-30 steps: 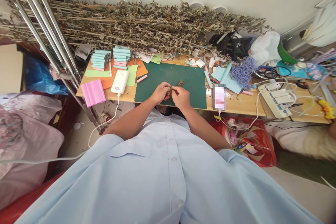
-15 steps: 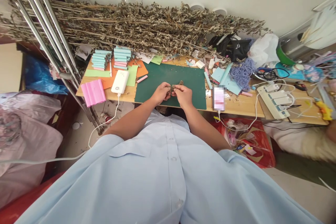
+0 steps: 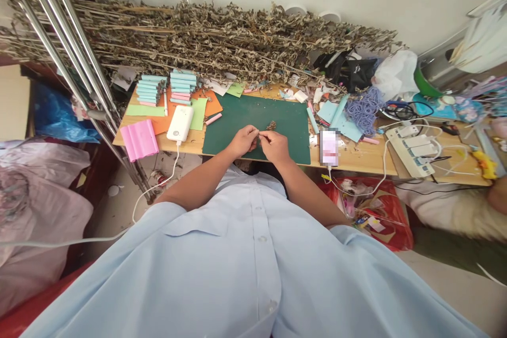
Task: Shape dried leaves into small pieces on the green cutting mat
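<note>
Your left hand (image 3: 244, 141) and right hand (image 3: 274, 146) meet fingertip to fingertip over the near edge of the green mat (image 3: 241, 111). Both have their fingers closed in a pinch; what sits between them is too small to tell, perhaps a bit of dried plant. A dried clump (image 3: 271, 125) lies on the mat just beyond your right hand. The phone (image 3: 329, 148) is to the mat's right.
</note>
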Demonstrator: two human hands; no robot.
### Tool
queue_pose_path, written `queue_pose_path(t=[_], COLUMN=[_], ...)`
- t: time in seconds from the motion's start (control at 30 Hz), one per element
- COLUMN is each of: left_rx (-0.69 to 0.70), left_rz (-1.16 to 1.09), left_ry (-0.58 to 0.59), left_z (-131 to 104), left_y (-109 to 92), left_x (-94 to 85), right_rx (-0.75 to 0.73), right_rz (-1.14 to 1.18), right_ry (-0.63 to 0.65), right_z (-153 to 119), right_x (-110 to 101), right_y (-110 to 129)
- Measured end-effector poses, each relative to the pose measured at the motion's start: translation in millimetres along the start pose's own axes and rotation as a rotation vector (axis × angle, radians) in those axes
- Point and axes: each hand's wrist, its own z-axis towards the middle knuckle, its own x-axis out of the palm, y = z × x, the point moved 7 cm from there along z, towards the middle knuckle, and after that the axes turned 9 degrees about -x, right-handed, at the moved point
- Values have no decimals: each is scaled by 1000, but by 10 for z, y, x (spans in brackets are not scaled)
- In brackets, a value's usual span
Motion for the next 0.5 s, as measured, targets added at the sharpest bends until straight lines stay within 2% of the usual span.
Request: queue_pose_path(t=[0.07,0.2,0.27,0.3,0.37,0.5], left_rx=[18,36,30,28,18,-12], left_rz=[10,11,-17,-33,-53,-50], left_ry=[-6,-9,1,5,1,-18], left_z=[2,-12,-28,-36,-46,-28], left_y=[-6,-20,-29,-35,-43,-29], left_x=[2,2,7,8,7,10], right_rx=[88,527,675,694,639,314], right_rz=[53,442,641,697,701,389], right_ry=[-51,-188,-251,-271,-273,-156], right_z=[1,-53,-86,-87,-73,-29], right_x=[18,169,253,271,255,125], right_y=[-40,-295,-380,-400,-404,-251])
